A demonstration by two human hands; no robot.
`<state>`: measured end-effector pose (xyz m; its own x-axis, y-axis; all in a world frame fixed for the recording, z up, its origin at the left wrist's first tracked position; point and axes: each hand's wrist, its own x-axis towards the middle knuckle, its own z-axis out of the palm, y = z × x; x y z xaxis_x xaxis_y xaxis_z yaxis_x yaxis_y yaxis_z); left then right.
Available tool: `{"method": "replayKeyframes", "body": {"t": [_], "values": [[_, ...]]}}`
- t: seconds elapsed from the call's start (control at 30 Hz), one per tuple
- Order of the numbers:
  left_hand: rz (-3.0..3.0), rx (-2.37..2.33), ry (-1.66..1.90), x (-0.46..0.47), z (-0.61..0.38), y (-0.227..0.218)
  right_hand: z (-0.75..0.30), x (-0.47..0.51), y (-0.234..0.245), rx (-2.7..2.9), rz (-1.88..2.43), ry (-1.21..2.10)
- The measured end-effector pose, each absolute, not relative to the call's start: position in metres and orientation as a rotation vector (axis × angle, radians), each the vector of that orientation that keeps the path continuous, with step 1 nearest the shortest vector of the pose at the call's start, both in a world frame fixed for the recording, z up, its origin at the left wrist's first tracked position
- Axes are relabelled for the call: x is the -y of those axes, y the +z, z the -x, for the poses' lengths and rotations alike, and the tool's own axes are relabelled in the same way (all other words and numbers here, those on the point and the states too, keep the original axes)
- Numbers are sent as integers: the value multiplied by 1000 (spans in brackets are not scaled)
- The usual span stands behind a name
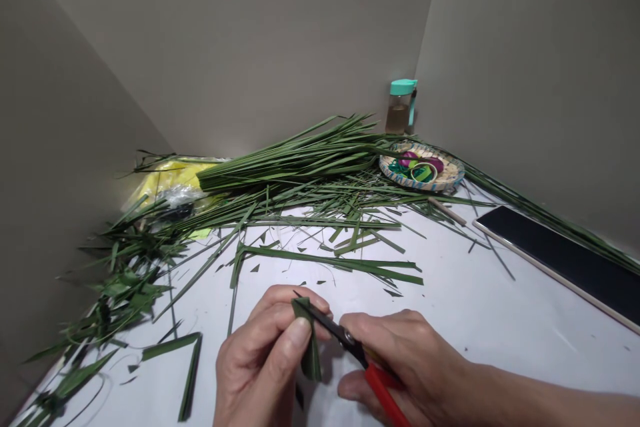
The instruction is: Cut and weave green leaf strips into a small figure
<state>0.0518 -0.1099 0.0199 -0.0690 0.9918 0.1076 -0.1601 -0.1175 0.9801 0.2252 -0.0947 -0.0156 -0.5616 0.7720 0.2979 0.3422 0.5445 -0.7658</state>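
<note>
My left hand [265, 360] pinches a folded green leaf strip [309, 340] between thumb and fingers, low in the middle of the view. My right hand [400, 360] grips red-handled scissors [350, 343], whose dark blades point left and meet the top of the folded strip. Both hands hover just above the white table [475, 307].
A big bundle of long green leaves [300, 160] lies across the back, with cut strips and scraps scattered left and centre. A woven plate [445, 177] holds coloured rolls, a teal-capped bottle [400, 107] stands behind it, a dark phone [565, 260] lies at right, and a yellow bag [185, 177] at back left.
</note>
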Motion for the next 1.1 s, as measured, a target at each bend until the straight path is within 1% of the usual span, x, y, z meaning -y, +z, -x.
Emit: {"method": "replayKeyframes", "body": {"t": [0.37, 0.63, 0.7, 0.8, 0.93, 1.0, 1.1], "values": [[-1142, -1080, 1366, 110, -51, 20, -225, 96, -19, 2153, 898, 856], [-1131, -1079, 1336, 109, -52, 19, -227, 97, -11, 2162, 909, 872], [-1137, -1063, 1321, 110, -51, 19, -226, 97, -10, 2186, 912, 798], [-1131, -1061, 1307, 108, -50, 20, -230, 90, -10, 2235, 902, 592], [-1082, -1115, 1299, 106, -55, 19, -247, 72, -11, 2267, 1117, 523], [-1070, -1092, 1245, 106, -60, 17, -259, 62, -13, 2339, 1203, 484], [-997, -1003, 1055, 107, -65, 12, -278, 49, -19, 2364, 1238, 286]]}}
